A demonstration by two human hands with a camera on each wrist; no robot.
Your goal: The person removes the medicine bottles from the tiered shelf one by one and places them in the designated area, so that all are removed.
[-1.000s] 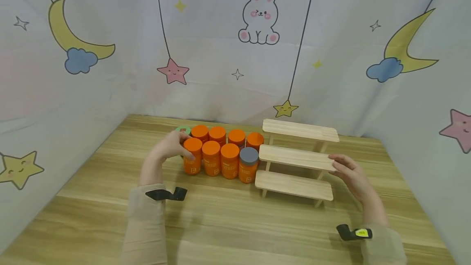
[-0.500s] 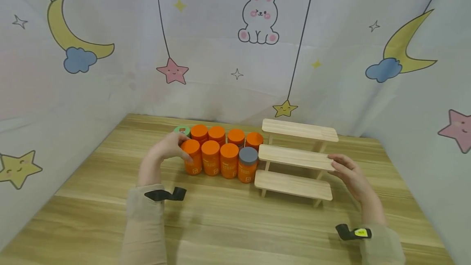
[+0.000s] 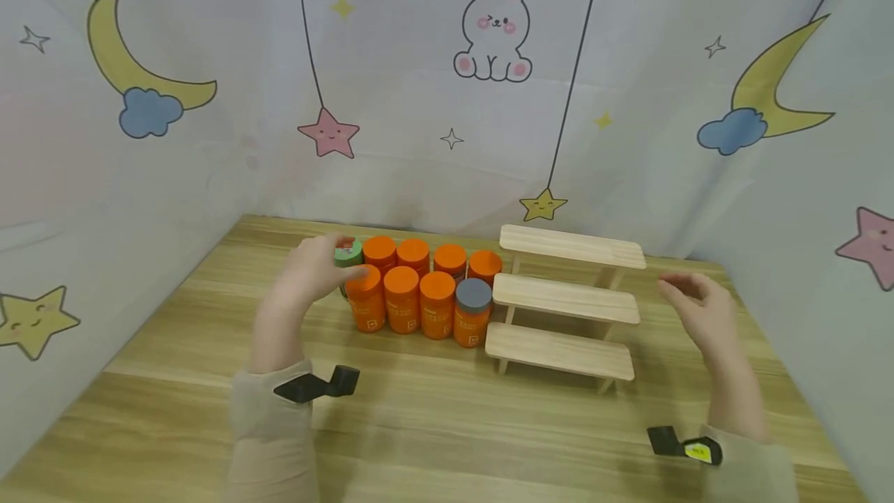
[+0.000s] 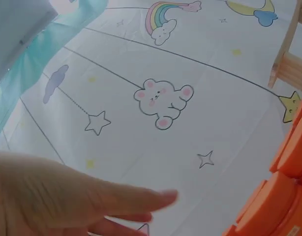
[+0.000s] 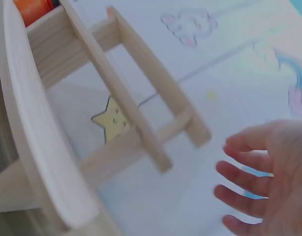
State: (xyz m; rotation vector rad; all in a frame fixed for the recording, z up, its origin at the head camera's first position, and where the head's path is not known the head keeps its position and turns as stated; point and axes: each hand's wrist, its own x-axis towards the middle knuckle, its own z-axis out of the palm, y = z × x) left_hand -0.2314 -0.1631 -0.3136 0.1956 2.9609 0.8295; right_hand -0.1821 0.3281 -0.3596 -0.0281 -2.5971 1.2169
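My left hand (image 3: 307,274) hovers at the left end of two rows of orange jars, beside the front-left orange jar (image 3: 367,303) and a green-lidded jar (image 3: 348,253). Its thumb and fingers look straight and apart in the left wrist view, with nothing held. To the right of the jars stands a three-tier wooden shelf (image 3: 564,299), its boards bare. My right hand (image 3: 705,313) is off the shelf's right side, fingers loosely bent and holding nothing. A gap shows between that hand (image 5: 269,182) and the shelf (image 5: 47,123) in the right wrist view.
A grey-lidded orange jar (image 3: 472,313) stands at the front right of the rows, close to the shelf. Wood-grain tabletop (image 3: 433,425) spreads in front. Printed cloth walls (image 3: 405,84) enclose the back and sides.
My right hand has let go of the shelf's middle board and moved right. My left hand has lifted off the front-left jar and shifted slightly left. The jars and shelf hold their places.
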